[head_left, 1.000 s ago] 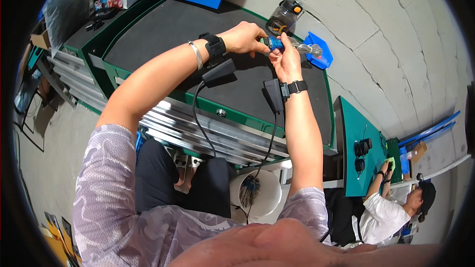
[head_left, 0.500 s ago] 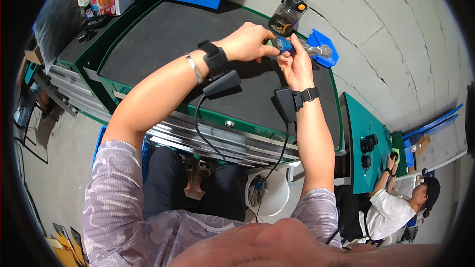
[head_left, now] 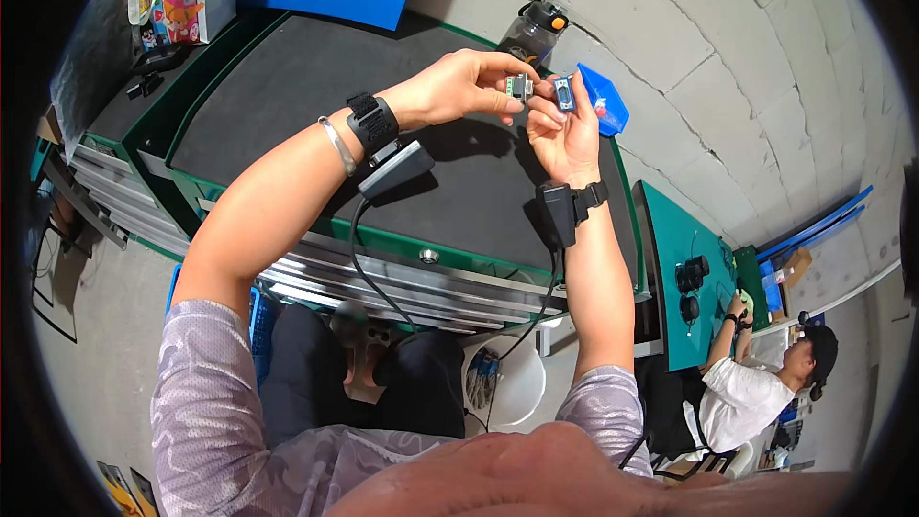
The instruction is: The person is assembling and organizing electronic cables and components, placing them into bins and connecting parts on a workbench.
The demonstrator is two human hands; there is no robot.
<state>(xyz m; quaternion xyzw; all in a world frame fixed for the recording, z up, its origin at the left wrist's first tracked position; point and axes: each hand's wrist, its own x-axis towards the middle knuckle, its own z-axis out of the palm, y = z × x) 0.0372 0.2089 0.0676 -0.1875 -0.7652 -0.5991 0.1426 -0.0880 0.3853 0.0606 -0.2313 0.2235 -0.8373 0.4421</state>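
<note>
Dark tabletop (head_left: 287,105) spreads beneath us; our left fingers (head_left: 499,103), nearly closed, pinch the green-and-black connector (head_left: 519,87) at their tips, while our right fingers (head_left: 545,113) curl round the blue connector (head_left: 564,93) (just apart, at the other's three o'clock).

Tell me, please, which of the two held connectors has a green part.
The one in the left hand: the dark connector with green at one end. The blue connector, in the right hand, shows no green.
</note>
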